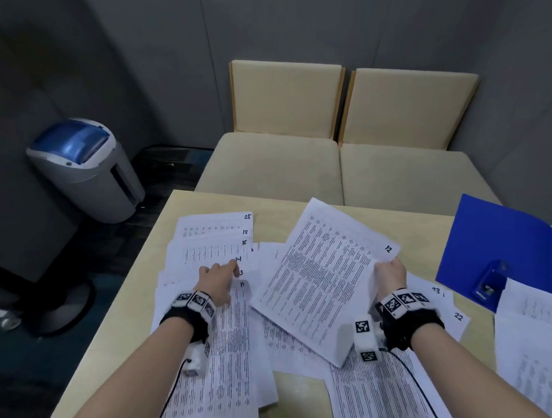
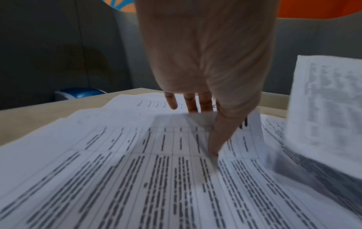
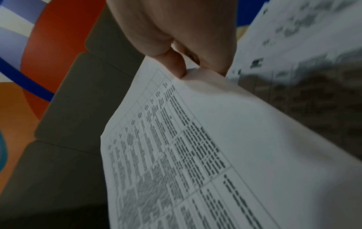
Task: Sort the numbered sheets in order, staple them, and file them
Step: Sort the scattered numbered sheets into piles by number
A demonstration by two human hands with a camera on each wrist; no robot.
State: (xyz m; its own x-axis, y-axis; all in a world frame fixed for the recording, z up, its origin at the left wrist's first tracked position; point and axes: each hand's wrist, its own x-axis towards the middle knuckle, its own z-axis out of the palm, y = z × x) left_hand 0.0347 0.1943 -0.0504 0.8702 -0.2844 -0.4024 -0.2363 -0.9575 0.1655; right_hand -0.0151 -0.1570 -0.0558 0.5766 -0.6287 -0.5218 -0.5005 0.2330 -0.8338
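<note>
- Counter (image 1: pixel 148 254): light wood, covered with loose numbered sheets.
- Blue folder (image 1: pixel 486 247): lies open at far right; blue stapler (image 1: pixel 488 283) rests on it.
- Fanned stack (image 1: pixel 211 238), far left: corner numbers 25, 18, 15, 14 visible.
- Sheet 12 (image 1: pixel 322 273): tilted, lifted above the centre pile.
- Right hand (image 1: pixel 390 272): pinches sheet 12 near its numbered corner.
- Left hand (image 1: pixel 217 277): fingers straight, pressing the fanned stack.
</note>
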